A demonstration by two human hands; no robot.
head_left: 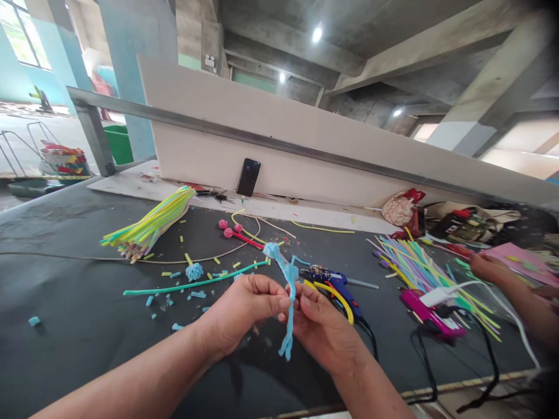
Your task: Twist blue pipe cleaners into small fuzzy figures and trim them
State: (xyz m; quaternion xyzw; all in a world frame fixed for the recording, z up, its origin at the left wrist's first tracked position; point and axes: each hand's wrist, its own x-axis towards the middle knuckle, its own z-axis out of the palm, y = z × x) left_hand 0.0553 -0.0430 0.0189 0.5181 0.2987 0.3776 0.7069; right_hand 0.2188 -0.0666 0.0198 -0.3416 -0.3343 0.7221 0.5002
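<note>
Head view is showing the person's left hand (248, 308) and right hand (325, 326) working close together above a dark surface (78, 349), with a fuzzy light-blue figure (292, 288) being held up between them. The left grip is pinching its thin middle between thumb and fingertips, and the right grip is pressing thumb and fingers around the same stretch from the other side, both with next to no gap. The figure is standing nearly upright, its lumpy head leaning leftward at the top and its forked end hanging below the fingers. Just beyond the right hand, a blue glue gun (339, 284) is lying beside a curved yellow stem (348, 305). Left of the figure, a teal stem (192, 285) is stretching across the surface among small blue and yellow scraps, near a knobbly blue ball (194, 272). Farther back, a yellow-green bundle (152, 222) is lying, and a dark phone (248, 177) is leaning against a white board (201, 160). At far right, another person's hand (489, 269) is reaching in past a magenta power strip (430, 314)
</note>
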